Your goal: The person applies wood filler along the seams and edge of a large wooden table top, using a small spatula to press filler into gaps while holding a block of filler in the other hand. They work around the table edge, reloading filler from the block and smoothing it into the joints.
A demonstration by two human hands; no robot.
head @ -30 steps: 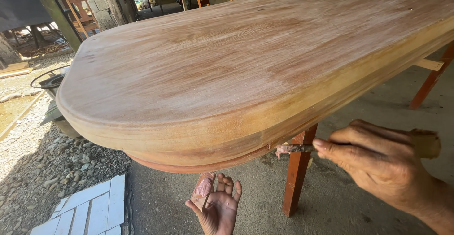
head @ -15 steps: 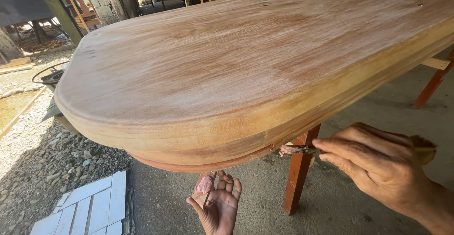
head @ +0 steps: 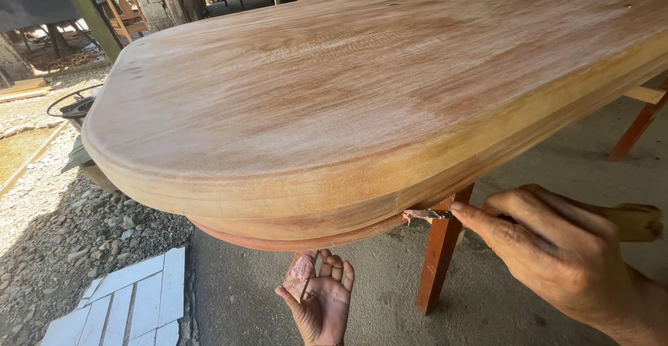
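The right hand (head: 557,248) grips a small putty knife (head: 428,214) by its pale handle, the index finger stretched along the blade. The tip, loaded with pinkish filler, touches the lower moulded edge of the wooden table (head: 362,102), just left of this hand. Below the edge, the left hand (head: 321,304) is open with the palm up, and a lump of the same pinkish filler (head: 301,271) lies on its fingers. The top above both hands looks already sanded and pale with dust. I judge the filling of the edge is only partly done: the long edge further from the hands shows no filler that I can see.
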